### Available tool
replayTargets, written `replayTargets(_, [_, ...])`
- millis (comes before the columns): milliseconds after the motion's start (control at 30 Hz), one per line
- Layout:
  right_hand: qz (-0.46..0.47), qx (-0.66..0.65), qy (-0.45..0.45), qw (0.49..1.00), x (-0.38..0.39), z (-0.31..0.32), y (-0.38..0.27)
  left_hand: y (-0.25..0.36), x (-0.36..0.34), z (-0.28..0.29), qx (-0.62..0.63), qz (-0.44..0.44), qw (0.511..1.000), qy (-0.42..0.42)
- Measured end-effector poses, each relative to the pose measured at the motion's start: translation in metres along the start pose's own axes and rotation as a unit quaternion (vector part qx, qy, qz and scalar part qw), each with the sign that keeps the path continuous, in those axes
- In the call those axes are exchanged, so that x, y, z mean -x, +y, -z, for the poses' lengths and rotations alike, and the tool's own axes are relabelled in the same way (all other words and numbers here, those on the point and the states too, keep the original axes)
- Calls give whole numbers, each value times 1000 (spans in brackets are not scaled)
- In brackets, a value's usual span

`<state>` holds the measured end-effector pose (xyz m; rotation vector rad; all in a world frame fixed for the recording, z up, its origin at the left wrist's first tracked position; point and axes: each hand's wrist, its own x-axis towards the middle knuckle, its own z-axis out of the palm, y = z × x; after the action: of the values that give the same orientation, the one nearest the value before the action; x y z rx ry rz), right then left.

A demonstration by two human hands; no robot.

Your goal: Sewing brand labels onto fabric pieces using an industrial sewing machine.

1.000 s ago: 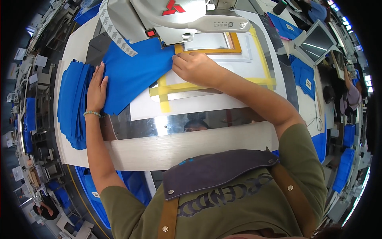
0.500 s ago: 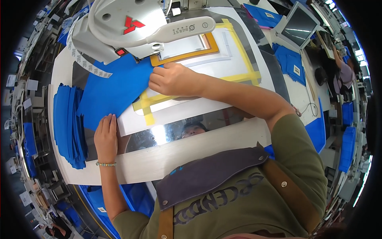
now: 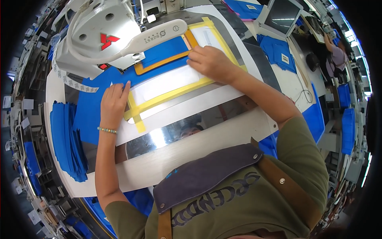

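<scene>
A piece of blue fabric (image 3: 89, 113) lies across the worktop and runs under the sewing machine head (image 3: 91, 40). Its right part shows inside and below the orange frame (image 3: 163, 63). My right hand (image 3: 211, 63) is closed at the frame's right end, gripping the fabric's edge. My left hand (image 3: 113, 101) lies on the fabric near the lower left of the frame, its fingers stretched and the index fingertip by the fabric's near edge. Beneath is a white template (image 3: 171, 83) bordered with yellow tape (image 3: 171, 96).
A stack of blue fabric pieces (image 3: 67, 139) stands left of my left forearm. Printed white tape (image 3: 75, 84) hangs by the machine. At the right lie blue pieces with white labels (image 3: 278, 51), near a screen (image 3: 281, 16). A person (image 3: 338, 57) works at the far right.
My right hand has moved right, drawing the fabric under the orange frame. My left hand has moved up toward the frame. The view has shifted slightly.
</scene>
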<state>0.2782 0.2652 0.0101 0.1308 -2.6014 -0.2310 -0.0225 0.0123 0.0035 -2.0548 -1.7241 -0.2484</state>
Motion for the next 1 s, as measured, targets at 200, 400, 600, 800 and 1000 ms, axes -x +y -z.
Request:
replayTargets(200, [-77,43,6,996,30,1,22,13,-34,-19,-16,-56,998,18])
replayTargets(400, [-130,9,-35,991,31,-5,14,13,-20,-12,10,17,998,-54])
replayTargets(600, [-204,50,-76,975,47,17,4,34,-5,2,36,131,987,-89])
replayTargets(800, [-274,-22,-108,955,58,5,-20,37,-3,-2,146,175,964,-134])
replayTargets(1000, [-302,-28,-119,945,64,-1,-16,35,-2,-5,143,149,970,-128])
